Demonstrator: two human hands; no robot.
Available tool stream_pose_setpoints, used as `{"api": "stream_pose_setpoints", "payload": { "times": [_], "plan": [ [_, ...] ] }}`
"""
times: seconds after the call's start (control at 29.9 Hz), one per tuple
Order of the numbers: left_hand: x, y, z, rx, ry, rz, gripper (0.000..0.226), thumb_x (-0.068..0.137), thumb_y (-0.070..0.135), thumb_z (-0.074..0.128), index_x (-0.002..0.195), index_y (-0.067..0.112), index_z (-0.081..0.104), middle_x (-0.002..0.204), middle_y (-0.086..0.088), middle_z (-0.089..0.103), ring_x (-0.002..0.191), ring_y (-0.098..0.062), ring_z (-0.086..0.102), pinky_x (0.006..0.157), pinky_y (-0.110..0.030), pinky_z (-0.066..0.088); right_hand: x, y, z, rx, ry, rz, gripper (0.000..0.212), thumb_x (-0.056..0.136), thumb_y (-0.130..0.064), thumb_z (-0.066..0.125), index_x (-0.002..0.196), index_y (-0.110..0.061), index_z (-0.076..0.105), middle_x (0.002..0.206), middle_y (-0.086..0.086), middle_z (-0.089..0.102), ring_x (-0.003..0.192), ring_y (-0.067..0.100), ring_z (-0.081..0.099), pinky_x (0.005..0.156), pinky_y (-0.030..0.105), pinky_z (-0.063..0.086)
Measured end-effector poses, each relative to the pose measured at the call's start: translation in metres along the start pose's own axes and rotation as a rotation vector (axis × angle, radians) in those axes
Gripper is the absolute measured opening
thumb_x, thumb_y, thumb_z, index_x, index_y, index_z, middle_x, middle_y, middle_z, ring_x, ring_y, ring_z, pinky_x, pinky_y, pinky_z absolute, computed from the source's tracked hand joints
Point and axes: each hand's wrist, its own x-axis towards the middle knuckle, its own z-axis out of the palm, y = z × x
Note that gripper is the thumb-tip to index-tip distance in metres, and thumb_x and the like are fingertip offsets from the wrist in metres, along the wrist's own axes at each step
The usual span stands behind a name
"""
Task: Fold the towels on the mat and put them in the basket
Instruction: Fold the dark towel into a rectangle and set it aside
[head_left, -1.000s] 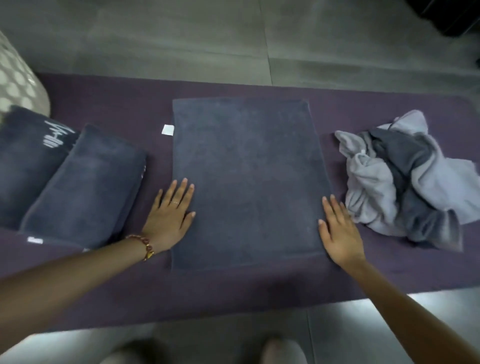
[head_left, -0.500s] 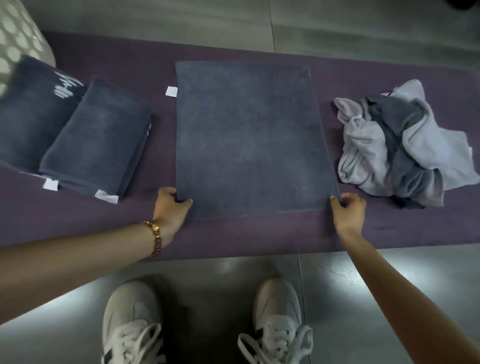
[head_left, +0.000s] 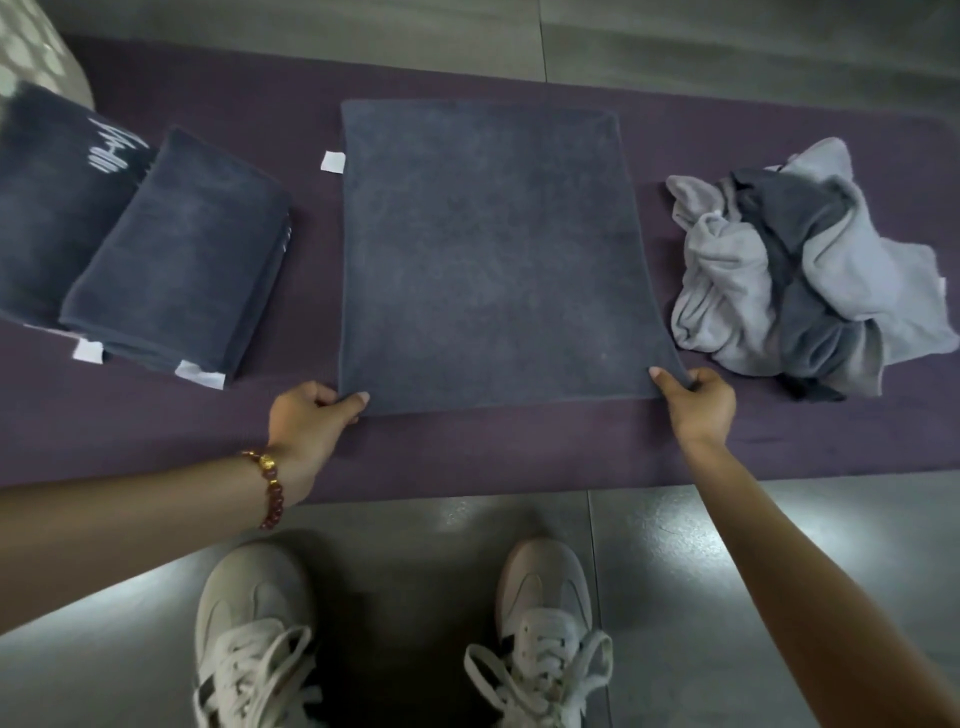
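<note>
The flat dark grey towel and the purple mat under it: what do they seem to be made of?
The flat dark grey towel looks like terry cloth, probably cotton, matte: fuzzy, mottled nap and a limp hemmed edge. The purple mat looks like foam or rubber, matte and smooth: even surface, straight edge, no weave visible.

no legible text, white scribble-like mark (head_left: 111, 148) on far-left folded towel (head_left: 47, 218) unreadable, white tags (head_left: 332, 161) blank

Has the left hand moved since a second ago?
Yes. The left hand slid toward the near edge of the mat and now pinches the near-left corner of the dark grey towel.
</note>
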Motion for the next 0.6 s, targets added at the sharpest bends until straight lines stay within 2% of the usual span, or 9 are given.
{"api": "stream_pose_setpoints", "payload": {
  "times": [0.03, 0.1, 0.17, 0.23, 0.27, 0.37, 0.44, 0.5, 0.6],
  "plan": [
    [0.001, -0.003, -0.001, 0.011, 0.007, -0.011, 0.026, 0.079, 0.017, 0.074, 0.07, 0.015, 0.05, 0.066, -0.001, 0.061, 0.071, -0.017, 0.055, 0.074, -0.032, 0.044, 0.0, 0.001, 0.001, 0.002, 0.0, 0.003, 0.028, 0.081, -0.026, 0.073, 0.075, -0.008, 0.053, 0.08, 0.007, 0.057, 0.078, 0.023, 0.055, 0.058, 0.022, 0.032],
    [0.002, -0.011, -0.002, 0.048, 0.024, -0.045, 0.027, 0.077, 0.017, 0.077, 0.08, 0.013, 0.051, 0.069, -0.001, 0.059, 0.073, -0.018, 0.055, 0.071, -0.029, 0.04, -0.003, 0.001, 0.003, -0.003, -0.001, 0.023, 0.029, 0.081, -0.022, 0.073, 0.096, -0.004, 0.056, 0.093, 0.009, 0.059, 0.092, 0.026, 0.057, 0.068, 0.02, 0.034],
    [0.003, -0.013, -0.003, 0.072, 0.08, -0.055, 0.036, 0.076, 0.014, 0.077, 0.096, 0.011, 0.047, 0.075, 0.0, 0.054, 0.088, -0.025, 0.057, 0.072, -0.03, 0.038, -0.008, -0.003, 0.007, -0.075, 0.045, -0.03, 0.037, 0.08, -0.014, 0.071, 0.11, -0.005, 0.052, 0.11, 0.014, 0.057, 0.103, 0.03, 0.055, 0.08, 0.031, 0.038],
    [0.002, -0.013, 0.0, 0.194, 0.125, 0.014, 0.041, 0.078, 0.013, 0.073, 0.107, 0.009, 0.044, 0.091, -0.005, 0.053, 0.106, -0.032, 0.052, 0.082, -0.036, 0.04, -0.015, -0.011, 0.015, -0.302, 0.157, -0.276, 0.044, 0.074, -0.002, 0.063, 0.116, -0.006, 0.051, 0.118, 0.018, 0.051, 0.106, 0.036, 0.05, 0.085, 0.041, 0.039],
    [0.001, -0.012, 0.002, 0.348, 0.116, 0.146, 0.045, 0.078, 0.014, 0.072, 0.114, 0.007, 0.045, 0.104, -0.011, 0.052, 0.112, -0.035, 0.047, 0.09, -0.039, 0.037, -0.02, -0.016, 0.021, -0.403, 0.176, -0.426, 0.048, 0.071, -0.001, 0.06, 0.118, -0.007, 0.051, 0.12, 0.018, 0.049, 0.108, 0.036, 0.048, 0.086, 0.043, 0.037],
    [0.003, -0.002, 0.016, 0.765, -0.123, 0.837, 0.05, 0.083, 0.027, 0.057, 0.13, 0.014, 0.046, 0.135, -0.012, 0.041, 0.124, -0.031, 0.037, 0.099, -0.041, 0.024, -0.043, -0.038, 0.047, -0.479, -0.072, -0.915, 0.051, 0.077, -0.015, 0.055, 0.128, -0.01, 0.049, 0.131, 0.016, 0.048, 0.122, 0.033, 0.042, 0.1, 0.044, 0.033],
    [0.013, 0.004, 0.036, 0.958, -0.276, 1.127, 0.052, 0.086, 0.033, 0.038, 0.134, 0.015, 0.046, 0.145, -0.011, 0.038, 0.133, -0.028, 0.031, 0.105, -0.042, 0.018, -0.063, -0.052, 0.072, -0.535, -0.289, -1.164, 0.054, 0.085, -0.027, 0.046, 0.136, -0.01, 0.046, 0.141, 0.013, 0.045, 0.132, 0.031, 0.034, 0.111, 0.043, 0.023],
    [0.019, 0.01, 0.054, 1.089, -0.362, 1.091, 0.06, 0.09, 0.037, 0.023, 0.142, 0.012, 0.038, 0.153, -0.01, 0.029, 0.142, -0.024, 0.02, 0.113, -0.044, 0.011, -0.081, -0.063, 0.092, -0.626, -0.443, -1.211, 0.06, 0.092, -0.037, 0.032, 0.143, -0.006, 0.037, 0.15, 0.01, 0.036, 0.14, 0.028, 0.026, 0.117, 0.04, 0.011],
    [0.033, 0.008, 0.066, 1.183, -0.363, 1.025, 0.063, 0.092, 0.039, 0.012, 0.149, 0.015, 0.024, 0.157, -0.002, 0.021, 0.145, -0.023, 0.016, 0.112, -0.057, 0.011, -0.079, -0.055, 0.099, -0.705, -0.556, -1.037, 0.069, 0.093, -0.046, 0.014, 0.149, -0.008, 0.02, 0.158, 0.006, 0.016, 0.146, 0.025, 0.013, 0.118, 0.037, -0.001]
  ]
}}
